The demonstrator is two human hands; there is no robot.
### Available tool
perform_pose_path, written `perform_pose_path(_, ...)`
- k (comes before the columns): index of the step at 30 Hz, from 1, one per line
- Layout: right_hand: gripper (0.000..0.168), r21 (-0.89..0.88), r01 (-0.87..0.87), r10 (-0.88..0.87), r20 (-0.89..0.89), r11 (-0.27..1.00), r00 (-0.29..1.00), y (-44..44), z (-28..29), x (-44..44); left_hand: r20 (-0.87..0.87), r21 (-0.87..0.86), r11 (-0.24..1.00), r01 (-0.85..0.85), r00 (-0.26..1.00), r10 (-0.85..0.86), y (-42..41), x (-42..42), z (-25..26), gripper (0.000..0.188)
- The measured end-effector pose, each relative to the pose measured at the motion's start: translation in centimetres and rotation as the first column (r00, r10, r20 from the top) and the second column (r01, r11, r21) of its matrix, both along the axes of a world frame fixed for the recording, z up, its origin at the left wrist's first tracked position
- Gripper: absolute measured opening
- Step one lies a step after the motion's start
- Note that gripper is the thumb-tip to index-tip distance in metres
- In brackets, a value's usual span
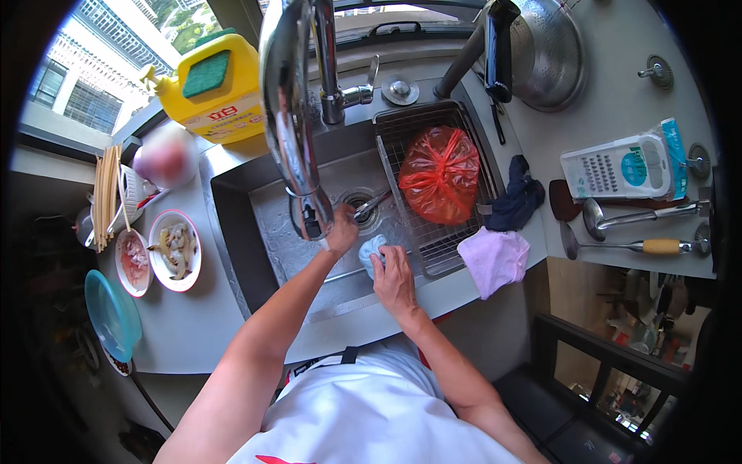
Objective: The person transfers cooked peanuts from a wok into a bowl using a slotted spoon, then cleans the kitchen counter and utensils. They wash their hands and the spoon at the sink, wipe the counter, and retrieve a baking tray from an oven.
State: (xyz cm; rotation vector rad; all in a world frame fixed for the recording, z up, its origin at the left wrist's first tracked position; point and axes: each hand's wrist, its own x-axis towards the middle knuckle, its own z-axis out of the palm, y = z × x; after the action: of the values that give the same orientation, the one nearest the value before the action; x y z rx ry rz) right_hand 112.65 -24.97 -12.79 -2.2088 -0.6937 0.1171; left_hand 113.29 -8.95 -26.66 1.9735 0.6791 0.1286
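Note:
A dark steel sink (232,232) lies before me. My left hand (342,229) is in the basin, closed around the handle end of a metal utensil (371,203) that reaches across the round drain (358,210); its far end is partly hidden by the rack. My right hand (395,275) rests at the front of the basin, its fingers on a bunched light blue cloth (371,250). A wire draining rack (432,252) spans the sink's right side and bears a knotted red plastic bag (440,174). The chrome faucet (298,145) hangs above the basin, close to my left hand.
On the left stand a bowl of shrimp (174,249), a bowl of minced meat (133,261), a teal basin (110,316), chopsticks (107,197) and a yellow detergent jug (232,110). A pink cloth (495,261), dark cloth (516,200) and grater (617,168) lie right.

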Motion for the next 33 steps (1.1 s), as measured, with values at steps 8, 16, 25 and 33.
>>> perform_pose_path(8, 0.019, 0.075, 0.119, -0.123, 0.060, 0.990, 0.991, 0.3, 0.0, -0.3, -0.198, 0.102, 0.949, 0.297, 0.941, -0.273, -1.3, 5.1, -1.5, 0.029)
perform_pose_path(16, 0.019, 0.113, 0.166, -0.175, 0.077, 0.980, 0.982, 0.3, 0.0, -0.4, -0.064, -0.355, 0.839, 0.413, 0.884, -0.463, 0.8, 3.3, -1.3, 0.031)
perform_pose_path(25, 0.020, 0.112, 0.171, -0.176, 0.043, 0.979, 0.983, 0.4, 0.3, -0.5, -0.283, -0.873, 0.466, -0.142, 0.927, -0.248, 3.8, -4.3, 7.3, 0.025)
perform_pose_path(33, 0.019, 0.115, 0.141, -0.145, 0.026, 0.983, 0.989, 0.4, 0.4, -0.3, -0.420, -0.904, 0.072, -0.422, 0.906, 0.042, 2.8, -7.5, 13.6, 0.023)
